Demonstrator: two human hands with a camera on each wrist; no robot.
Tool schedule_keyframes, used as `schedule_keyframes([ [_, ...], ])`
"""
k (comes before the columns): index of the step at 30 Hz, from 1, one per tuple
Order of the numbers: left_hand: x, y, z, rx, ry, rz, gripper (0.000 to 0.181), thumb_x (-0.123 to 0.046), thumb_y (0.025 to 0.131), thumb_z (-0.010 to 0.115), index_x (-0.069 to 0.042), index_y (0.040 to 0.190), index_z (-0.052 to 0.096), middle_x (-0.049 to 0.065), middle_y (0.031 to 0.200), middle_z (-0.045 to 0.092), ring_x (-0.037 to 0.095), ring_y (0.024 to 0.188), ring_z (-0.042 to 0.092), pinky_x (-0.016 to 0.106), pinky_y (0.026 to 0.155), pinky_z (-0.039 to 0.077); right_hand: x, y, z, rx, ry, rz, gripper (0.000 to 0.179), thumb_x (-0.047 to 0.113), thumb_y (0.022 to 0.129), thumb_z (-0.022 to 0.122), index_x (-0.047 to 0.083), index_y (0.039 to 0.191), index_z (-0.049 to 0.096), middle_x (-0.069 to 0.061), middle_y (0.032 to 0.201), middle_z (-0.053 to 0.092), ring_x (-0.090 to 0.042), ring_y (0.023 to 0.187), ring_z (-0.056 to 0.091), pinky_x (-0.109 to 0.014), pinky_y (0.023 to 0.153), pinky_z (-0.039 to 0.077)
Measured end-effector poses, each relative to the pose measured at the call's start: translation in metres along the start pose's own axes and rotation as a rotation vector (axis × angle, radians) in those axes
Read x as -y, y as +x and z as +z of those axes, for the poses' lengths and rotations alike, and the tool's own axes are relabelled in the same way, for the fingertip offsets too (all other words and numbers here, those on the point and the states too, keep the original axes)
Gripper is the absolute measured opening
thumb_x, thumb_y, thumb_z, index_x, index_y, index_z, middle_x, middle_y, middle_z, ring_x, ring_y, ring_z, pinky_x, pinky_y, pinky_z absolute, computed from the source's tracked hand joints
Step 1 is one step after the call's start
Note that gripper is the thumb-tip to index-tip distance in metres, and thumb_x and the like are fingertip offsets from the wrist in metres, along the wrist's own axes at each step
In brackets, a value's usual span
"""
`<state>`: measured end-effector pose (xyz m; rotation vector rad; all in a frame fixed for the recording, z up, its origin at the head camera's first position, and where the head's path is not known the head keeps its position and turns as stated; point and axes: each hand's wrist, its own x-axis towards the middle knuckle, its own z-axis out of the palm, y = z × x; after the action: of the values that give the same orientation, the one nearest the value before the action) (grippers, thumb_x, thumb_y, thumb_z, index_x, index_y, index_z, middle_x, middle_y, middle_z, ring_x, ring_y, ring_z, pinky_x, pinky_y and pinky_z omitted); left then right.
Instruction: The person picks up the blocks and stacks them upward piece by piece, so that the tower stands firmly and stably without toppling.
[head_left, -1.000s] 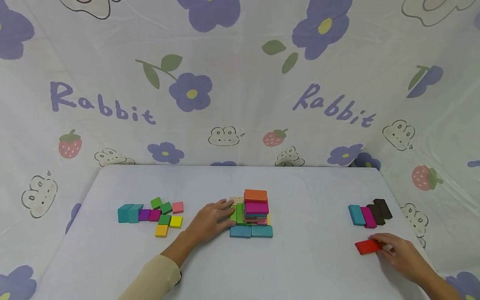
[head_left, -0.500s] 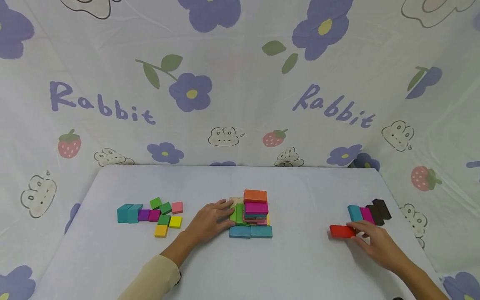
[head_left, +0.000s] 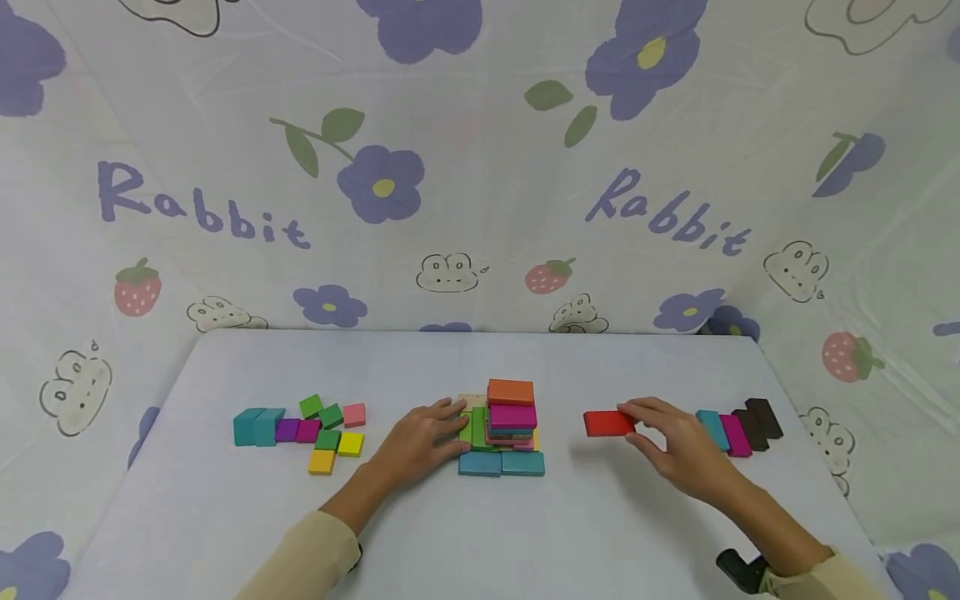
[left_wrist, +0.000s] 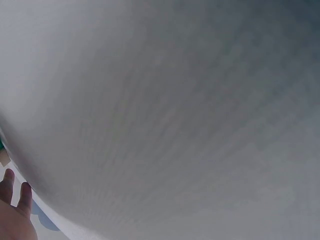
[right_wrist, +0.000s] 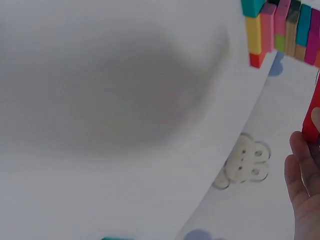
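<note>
Near the table's middle stands a stack of coloured wooden blocks, with an orange block (head_left: 511, 392) on top and a magenta block (head_left: 512, 417) under it. Green blocks (head_left: 478, 429) form its left side, and two blue blocks (head_left: 501, 464) lie along its front. My left hand (head_left: 420, 442) rests on the table, fingertips touching that left side. To the right of the stack, my right hand (head_left: 682, 446) pinches a red block (head_left: 606, 423) by its right end, above the table. The right wrist view shows this red block (right_wrist: 312, 115) in the fingers, near the stack's layered side (right_wrist: 270, 30).
On the left lie several small cubes, among them teal cubes (head_left: 258, 427), a yellow cube (head_left: 350, 444) and a pink cube (head_left: 355, 414). A blue block (head_left: 712, 429), a magenta block (head_left: 736, 436) and dark blocks (head_left: 763, 418) lie together at the right.
My right hand has carried the red block leftward and away from me, from the table's right side toward the stack. My left hand has stayed at the stack.
</note>
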<state>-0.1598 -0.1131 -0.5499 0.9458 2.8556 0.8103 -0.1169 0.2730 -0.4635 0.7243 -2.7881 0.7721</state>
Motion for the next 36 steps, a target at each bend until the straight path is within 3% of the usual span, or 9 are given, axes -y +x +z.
schedule_keyframes([
  [19,0.001,0.0,0.001,-0.005,-0.004,0.001,0.051,-0.04,0.093,0.069,-0.012,0.134,0.062,0.004,0.147,0.052,0.028,0.14,0.043,0.05,0.111,0.039,0.056,0.042,0.025,0.037,0.048,-0.065,0.048,0.011,0.086,0.079,0.0,0.13,0.064,-0.014,0.123,0.067,-0.032,0.114,0.065,-0.04,0.085,0.058],
  [36,0.002,0.0,0.002,-0.007,-0.015,0.004,0.051,-0.04,0.093,0.07,-0.011,0.134,0.062,0.004,0.147,0.052,0.029,0.14,0.043,0.051,0.111,0.038,0.072,0.051,0.054,-0.007,0.002,-0.129,0.046,0.013,0.084,0.081,0.0,0.126,0.066,-0.009,0.118,0.066,-0.021,0.104,0.068,-0.033,0.087,0.057],
])
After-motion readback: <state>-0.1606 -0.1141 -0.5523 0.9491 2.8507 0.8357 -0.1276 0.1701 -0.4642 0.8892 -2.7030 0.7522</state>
